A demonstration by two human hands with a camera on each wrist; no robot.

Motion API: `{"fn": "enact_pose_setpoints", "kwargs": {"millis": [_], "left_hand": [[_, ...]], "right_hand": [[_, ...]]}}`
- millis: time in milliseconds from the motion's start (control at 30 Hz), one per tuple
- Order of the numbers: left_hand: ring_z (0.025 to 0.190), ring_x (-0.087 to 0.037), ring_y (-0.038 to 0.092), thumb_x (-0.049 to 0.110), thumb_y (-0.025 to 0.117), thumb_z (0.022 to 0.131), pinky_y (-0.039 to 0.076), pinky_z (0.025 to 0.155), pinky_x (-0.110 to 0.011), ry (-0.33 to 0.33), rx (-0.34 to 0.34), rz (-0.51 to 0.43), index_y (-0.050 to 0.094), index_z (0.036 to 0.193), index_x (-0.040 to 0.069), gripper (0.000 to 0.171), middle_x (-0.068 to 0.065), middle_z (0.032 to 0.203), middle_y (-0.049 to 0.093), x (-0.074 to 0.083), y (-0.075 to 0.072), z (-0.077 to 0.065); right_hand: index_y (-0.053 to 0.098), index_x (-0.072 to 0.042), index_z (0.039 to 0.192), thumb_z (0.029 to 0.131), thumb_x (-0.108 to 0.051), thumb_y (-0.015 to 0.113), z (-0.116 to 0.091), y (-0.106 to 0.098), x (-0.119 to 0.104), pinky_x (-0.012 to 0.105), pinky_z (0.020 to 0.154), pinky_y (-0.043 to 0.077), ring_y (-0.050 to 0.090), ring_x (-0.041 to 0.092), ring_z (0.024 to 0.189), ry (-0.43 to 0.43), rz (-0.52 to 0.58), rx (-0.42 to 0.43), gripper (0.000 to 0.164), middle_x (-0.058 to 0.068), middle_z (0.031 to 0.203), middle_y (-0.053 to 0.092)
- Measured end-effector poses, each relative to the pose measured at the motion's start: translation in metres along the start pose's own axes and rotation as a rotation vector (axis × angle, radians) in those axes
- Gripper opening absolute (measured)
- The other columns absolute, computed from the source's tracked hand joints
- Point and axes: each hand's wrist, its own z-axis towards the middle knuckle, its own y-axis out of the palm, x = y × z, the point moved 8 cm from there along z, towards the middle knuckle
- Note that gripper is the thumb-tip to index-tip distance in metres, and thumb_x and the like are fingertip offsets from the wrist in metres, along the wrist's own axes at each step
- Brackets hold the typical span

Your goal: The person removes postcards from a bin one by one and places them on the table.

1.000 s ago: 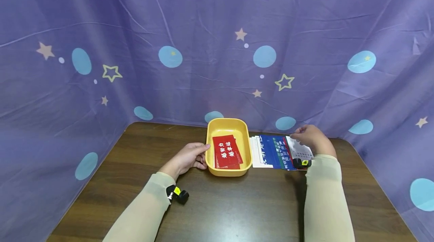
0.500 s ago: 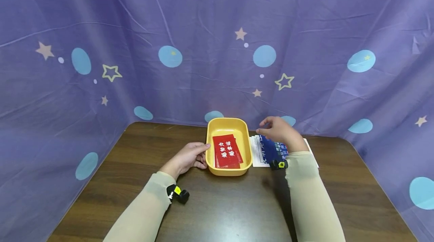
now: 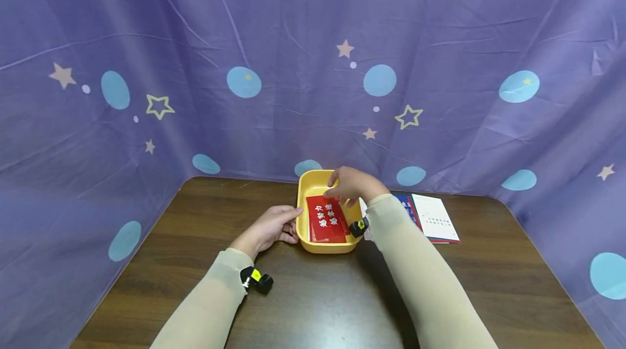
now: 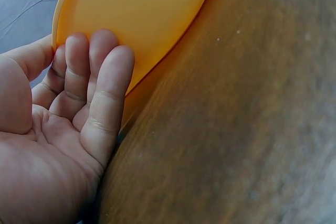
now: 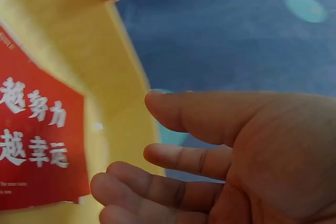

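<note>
A yellow plastic box (image 3: 326, 249) stands on the table, with red cards (image 3: 321, 221) bearing white Chinese characters lying flat inside. My left hand (image 3: 269, 228) pinches its left rim, thumb on the edge and fingers against the outer wall (image 4: 142, 14), as the left wrist view shows. Over the box's right side hovers my right hand (image 3: 355, 184). In the right wrist view its thumb and fingers are apart with nothing between them, close to the yellow wall (image 5: 113, 72) and the red card (image 5: 39, 129).
Right of the box lies an overlapping row of cards: a white one (image 3: 435, 217) at the end, a blue one (image 3: 404, 205) beside it, others partly hidden by my right arm. A purple curtain (image 3: 303, 120) hangs behind the brown wooden table (image 3: 303, 300).
My right hand has moved left from the white card at the row's right end, across the blue cards, to above the yellow box. My left hand has stayed at the box's rim.
</note>
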Motion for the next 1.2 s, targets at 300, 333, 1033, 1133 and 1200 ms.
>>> {"fn": "enact_pose_setpoints", "kwargs": {"millis": [300, 333, 1033, 1133, 1200], "left_hand": [[0.061, -0.019, 0.069, 0.031, 0.061, 0.11, 0.067, 0.058, -0.032, -0.001, -0.005, -0.003, 0.062, 0.11, -0.01, 0.041, -0.002, 0.07, 0.067, -0.003, -0.001, 0.003], [0.061, -0.019, 0.069, 0.031, 0.06, 0.11, 0.067, 0.058, -0.032, 0.001, -0.006, -0.002, 0.062, 0.11, -0.01, 0.041, -0.002, 0.07, 0.067, -0.003, -0.001, 0.003], [0.06, -0.019, 0.069, 0.032, 0.062, 0.109, 0.067, 0.058, -0.032, 0.003, -0.006, -0.005, 0.065, 0.1, 0.0, 0.033, -0.003, 0.07, 0.066, -0.003, -0.003, 0.003], [0.06, -0.019, 0.068, 0.032, 0.062, 0.109, 0.067, 0.058, -0.032, 0.004, -0.008, -0.008, 0.064, 0.103, -0.002, 0.034, -0.003, 0.07, 0.066, -0.003, -0.003, 0.002], [0.06, -0.019, 0.068, 0.031, 0.062, 0.109, 0.067, 0.058, -0.033, 0.006, -0.008, -0.01, 0.064, 0.104, -0.003, 0.035, -0.003, 0.07, 0.066, -0.002, -0.003, 0.002]], "right_hand": [[0.073, -0.002, 0.1, 0.089, -0.041, 0.087, 0.038, 0.024, 0.01, 0.037, 0.061, 0.066, 0.074, 0.026, 0.067, 0.173, -0.289, -0.028, 0.042, 0.018, 0.096, 0.081], [0.074, -0.003, 0.098, 0.087, -0.043, 0.088, 0.039, 0.025, 0.009, 0.036, 0.06, 0.065, 0.072, 0.023, 0.065, 0.18, -0.315, -0.007, 0.043, 0.016, 0.094, 0.081], [0.076, -0.001, 0.095, 0.078, -0.014, 0.096, 0.025, 0.022, -0.003, 0.038, 0.071, 0.067, 0.071, 0.024, 0.078, 0.082, -0.328, 0.154, 0.03, 0.01, 0.091, 0.077], [0.072, -0.004, 0.089, 0.078, -0.013, 0.094, 0.021, 0.012, -0.005, 0.036, 0.075, 0.064, 0.065, 0.022, 0.077, 0.051, -0.329, 0.199, 0.026, 0.006, 0.086, 0.071], [0.066, -0.007, 0.078, 0.079, -0.013, 0.093, 0.019, 0.005, -0.006, 0.033, 0.072, 0.06, 0.059, 0.02, 0.072, 0.026, -0.321, 0.219, 0.027, 0.003, 0.077, 0.063]]}}
